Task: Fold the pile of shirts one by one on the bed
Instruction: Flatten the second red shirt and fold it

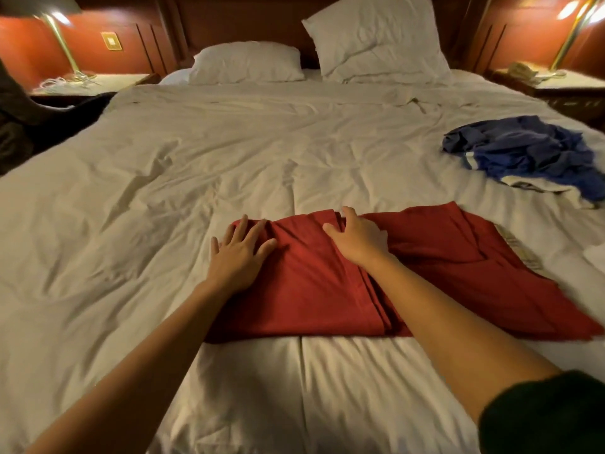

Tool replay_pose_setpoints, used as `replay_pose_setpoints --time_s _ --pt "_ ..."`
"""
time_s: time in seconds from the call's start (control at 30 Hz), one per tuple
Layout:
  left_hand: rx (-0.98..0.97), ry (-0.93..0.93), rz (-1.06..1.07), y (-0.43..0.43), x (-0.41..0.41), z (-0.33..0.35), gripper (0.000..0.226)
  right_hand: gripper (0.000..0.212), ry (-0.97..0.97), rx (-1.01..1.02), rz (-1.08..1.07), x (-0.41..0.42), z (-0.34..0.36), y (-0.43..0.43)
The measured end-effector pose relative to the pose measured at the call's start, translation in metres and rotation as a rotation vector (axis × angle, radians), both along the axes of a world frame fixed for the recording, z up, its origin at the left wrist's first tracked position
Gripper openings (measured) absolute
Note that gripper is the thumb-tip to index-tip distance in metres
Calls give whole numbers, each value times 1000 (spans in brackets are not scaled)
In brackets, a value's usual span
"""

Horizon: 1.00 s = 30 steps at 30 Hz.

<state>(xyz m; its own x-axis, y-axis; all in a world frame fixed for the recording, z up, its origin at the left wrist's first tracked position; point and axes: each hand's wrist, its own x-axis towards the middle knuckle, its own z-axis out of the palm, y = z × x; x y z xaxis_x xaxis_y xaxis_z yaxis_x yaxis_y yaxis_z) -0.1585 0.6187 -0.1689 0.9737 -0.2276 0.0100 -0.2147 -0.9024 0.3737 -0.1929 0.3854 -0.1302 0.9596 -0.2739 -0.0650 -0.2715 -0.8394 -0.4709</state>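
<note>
A red shirt (314, 283) lies partly folded on the white bed (163, 191), its left part doubled over and its right part spread flat. My left hand (237, 253) rests flat with spread fingers on the shirt's far left corner. At the top edge of the fold my right hand (355, 235) lies on the cloth, fingers curled over the edge; a grip on the fabric cannot be told. A crumpled pile of blue shirts (530, 152) with a white garment under it sits at the right.
Two white pillows (245, 62) (376, 37) lean at the headboard. Nightstands with brass lamps stand on both sides (88, 81) (563, 80). Dark clothing (36, 126) lies off the bed's left edge. A white item (595, 257) shows at the right edge.
</note>
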Motion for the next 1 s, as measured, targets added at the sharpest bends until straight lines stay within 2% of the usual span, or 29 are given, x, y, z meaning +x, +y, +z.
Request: replay_pose_setpoints --time_s 0.1,0.2,0.3,0.37,0.43,0.53,0.63,0.67,0.73,0.83,0.9,1.0 --pt "-107 -81 75 6 27 -1 56 64 -34 95 -38 23 -6 7" --pt "-136 -74 107 12 49 1 42 44 -127 137 14 34 -12 7" --pt "-147 -72 94 16 65 4 32 22 -288 62 68 34 -15 0" --pt "-143 -80 84 16 72 7 30 18 -387 -5 46 34 -16 -8" --pt "-108 -62 69 15 76 8 29 19 -405 -69 37 32 -21 -14" --pt "-71 -21 63 11 75 4 27 30 -238 -248 65 28 -30 -11" --pt "-112 -80 80 9 68 7 24 42 -339 -478 143 25 -24 0" --pt "-122 -132 63 6 63 10 26 43 -353 -482 205 24 -20 4" --pt "-124 -212 -40 0 53 15 30 47 -250 -426 344 20 -19 12" --pt "-40 -127 -139 -7 42 14 41 53 -43 -362 375 21 -32 16" --pt "-12 -70 -67 -3 44 13 44 51 -120 -336 298 27 -32 14" --pt "-49 -75 -1 3 53 16 35 49 -187 -371 238 43 -25 9"
